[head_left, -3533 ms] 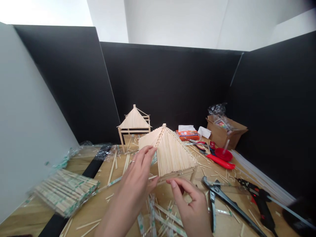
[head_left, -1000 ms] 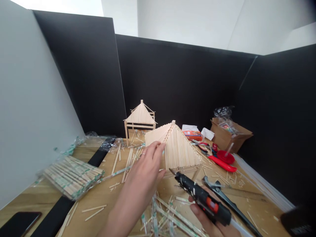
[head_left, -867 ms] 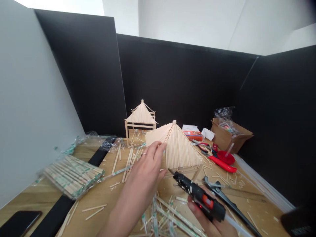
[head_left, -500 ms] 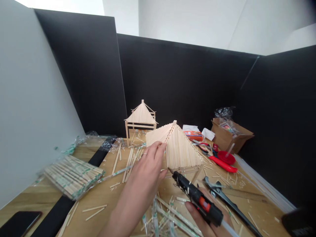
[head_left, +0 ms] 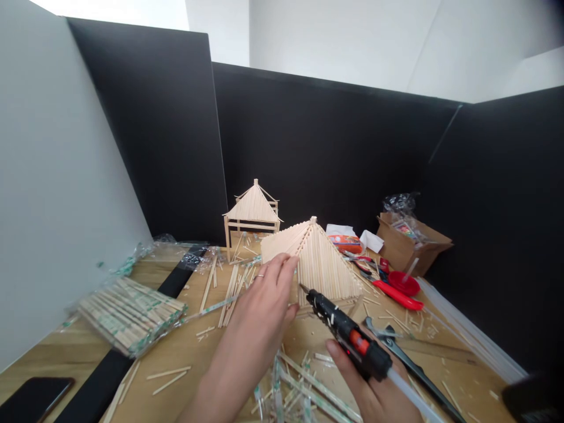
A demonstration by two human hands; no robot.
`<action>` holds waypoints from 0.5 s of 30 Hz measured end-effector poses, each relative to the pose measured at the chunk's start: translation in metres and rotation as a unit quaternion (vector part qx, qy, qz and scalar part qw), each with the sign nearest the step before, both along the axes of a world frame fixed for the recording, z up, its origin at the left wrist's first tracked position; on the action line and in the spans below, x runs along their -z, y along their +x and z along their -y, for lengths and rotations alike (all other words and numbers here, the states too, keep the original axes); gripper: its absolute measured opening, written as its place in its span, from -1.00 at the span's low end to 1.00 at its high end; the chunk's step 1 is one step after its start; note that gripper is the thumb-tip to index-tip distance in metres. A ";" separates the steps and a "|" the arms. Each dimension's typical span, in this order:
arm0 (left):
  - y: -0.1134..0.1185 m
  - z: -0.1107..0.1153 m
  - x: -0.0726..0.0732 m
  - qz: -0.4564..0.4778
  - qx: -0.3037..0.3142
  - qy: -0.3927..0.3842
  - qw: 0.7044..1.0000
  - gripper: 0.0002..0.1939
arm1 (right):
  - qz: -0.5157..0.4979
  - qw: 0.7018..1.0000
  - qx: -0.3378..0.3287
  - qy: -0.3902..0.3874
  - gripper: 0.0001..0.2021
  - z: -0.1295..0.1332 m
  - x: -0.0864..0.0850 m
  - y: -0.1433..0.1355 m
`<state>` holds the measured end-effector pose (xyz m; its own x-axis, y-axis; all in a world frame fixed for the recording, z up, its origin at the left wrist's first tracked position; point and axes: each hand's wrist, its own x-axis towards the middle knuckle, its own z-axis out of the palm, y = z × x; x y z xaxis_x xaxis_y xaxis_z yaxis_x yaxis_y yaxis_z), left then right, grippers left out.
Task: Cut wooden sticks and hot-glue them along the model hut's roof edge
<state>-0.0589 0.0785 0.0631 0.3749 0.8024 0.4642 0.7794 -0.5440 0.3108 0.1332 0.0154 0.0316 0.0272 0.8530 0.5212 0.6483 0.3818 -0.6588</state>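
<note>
A pyramid-shaped roof [head_left: 328,267] made of thin wooden sticks sits at the middle of the table. My left hand [head_left: 269,294] grips its near left part, with fingers laid on the slope and thumb low by the edge; the fingertips' far side is hidden. In my right hand [head_left: 370,390] is a black hot glue gun [head_left: 341,326] with a glue stick coming out of its back. Its nozzle points up and left, close to or touching the ridge edge of the roof near my left fingers; which of the two I cannot tell.
Behind stands a small stick pavilion [head_left: 253,208]. At left lie a pack of wrapped sticks [head_left: 132,314] and a phone [head_left: 37,396]. Right of the roof are red-handled pliers [head_left: 399,295], a red dish [head_left: 403,283], a cardboard box [head_left: 412,247] and a dark long-handled tool [head_left: 418,370]. Loose sticks litter the table.
The glue gun has moved slightly up, its nozzle now higher along the roof's edge. My left hand stays on the roof, almost unmoved.
</note>
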 end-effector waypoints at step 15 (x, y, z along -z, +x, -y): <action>0.000 0.002 -0.002 0.006 0.003 0.006 1.000 -0.30 | 0.032 0.996 0.050 0.061 -0.66 -0.011 -0.009 -0.013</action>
<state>-0.0592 0.0761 0.0651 0.3743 0.7948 0.4776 0.7721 -0.5524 0.3142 0.1206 0.0261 0.0404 0.0724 0.7777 0.6245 0.7262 0.3880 -0.5674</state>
